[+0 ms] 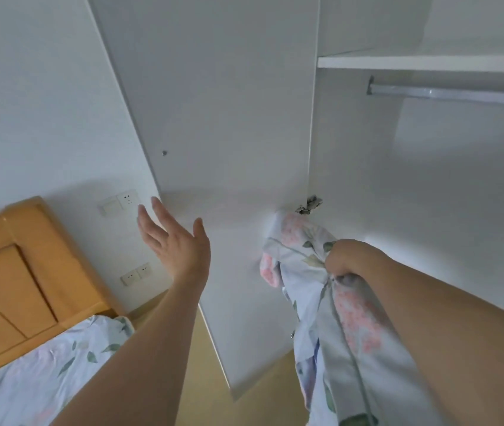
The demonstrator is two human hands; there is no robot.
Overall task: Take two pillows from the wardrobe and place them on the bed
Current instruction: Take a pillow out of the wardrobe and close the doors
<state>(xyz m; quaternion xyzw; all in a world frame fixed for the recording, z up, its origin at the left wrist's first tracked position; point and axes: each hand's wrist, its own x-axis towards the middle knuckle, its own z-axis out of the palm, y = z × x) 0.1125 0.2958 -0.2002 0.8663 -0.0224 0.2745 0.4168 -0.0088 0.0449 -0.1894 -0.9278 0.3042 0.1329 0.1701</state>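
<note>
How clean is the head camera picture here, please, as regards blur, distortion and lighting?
Head view: the wide-angle lens bends the wardrobe door edges and tilts the shelf; the left hand is slightly motion-soft at the fingertips; the right hand, its grip on the floral pillow, is fairly sharp; light is soft and even, with a faint bright patch on the wardrobe back wall and no harsh glare.

Soft even daylight, wide-angle bending at edges, slight blur.
</note>
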